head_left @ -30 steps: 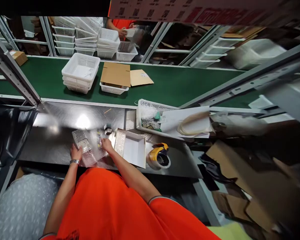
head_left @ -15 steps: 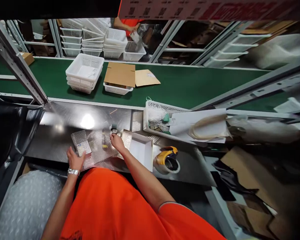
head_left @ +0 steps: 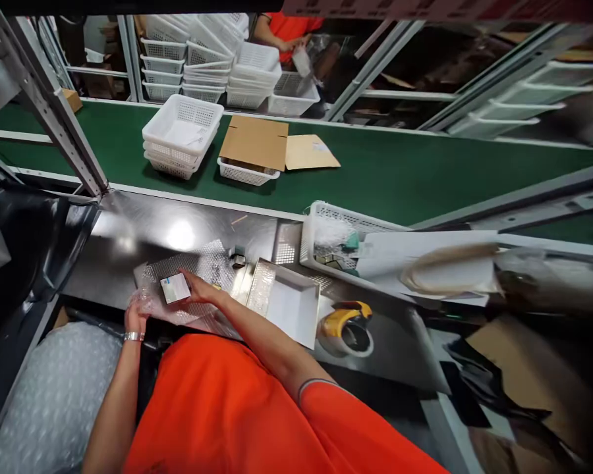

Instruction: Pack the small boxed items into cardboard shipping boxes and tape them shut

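Observation:
My right hand [head_left: 196, 288] is closed on the right side of a small white box [head_left: 174, 288] with a blue mark on its top. Under the box a sheet of bubble wrap [head_left: 208, 263] is spread on the metal bench. My left hand [head_left: 136, 315] grips the near left edge of that bubble wrap, its fingers pinched together. A small dark object [head_left: 237, 257] lies by the sheet's far right side. To the right sits an open white carton [head_left: 294, 306] with bubble wrap along its left part.
A yellow tape dispenser [head_left: 346, 327] stands on the bench [head_left: 128, 214] at right. Behind it is a white basket [head_left: 321, 217] of packing pieces. Stacked baskets [head_left: 180, 141] and cardboard [head_left: 255, 141] rest on the green conveyor [head_left: 385, 178]. A co-worker's hands [head_left: 296, 45] show beyond.
My right hand has moved left from the small dark object and taken hold of the white box. My left hand has let the box go and holds the bubble wrap's edge. The view has shifted.

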Demonstrator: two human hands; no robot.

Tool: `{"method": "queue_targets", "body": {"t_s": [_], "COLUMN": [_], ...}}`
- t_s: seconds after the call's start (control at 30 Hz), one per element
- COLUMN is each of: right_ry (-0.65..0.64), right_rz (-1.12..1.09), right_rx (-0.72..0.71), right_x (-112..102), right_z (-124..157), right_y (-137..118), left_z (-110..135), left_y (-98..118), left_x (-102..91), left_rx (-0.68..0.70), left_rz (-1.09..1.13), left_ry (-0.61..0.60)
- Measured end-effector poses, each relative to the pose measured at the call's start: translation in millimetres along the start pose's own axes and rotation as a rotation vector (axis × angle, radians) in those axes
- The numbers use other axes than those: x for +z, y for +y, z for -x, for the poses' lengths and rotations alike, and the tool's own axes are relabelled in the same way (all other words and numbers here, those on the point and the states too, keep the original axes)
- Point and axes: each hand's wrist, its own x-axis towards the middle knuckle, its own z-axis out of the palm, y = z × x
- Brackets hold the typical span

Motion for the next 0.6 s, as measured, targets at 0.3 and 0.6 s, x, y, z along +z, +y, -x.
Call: {"method": "queue_targets", "body": {"t_s": [0.3,0.6], "right_ry": [0.111,0.055], "right_rz": [-0.211,-0.052], "right_rx": [-0.116,0.020], "right_x": [-6,8], "right_z": [-21,-65], "right_y": [-36,-63], "left_z": [-3,-12], "left_y": [-10,-7], "left_x": [-18.5,-37.1], "left_rx": [-0.168,-0.054], "left_rz": [0.066,-0.200], "left_ry": [0.130,0.091]}}
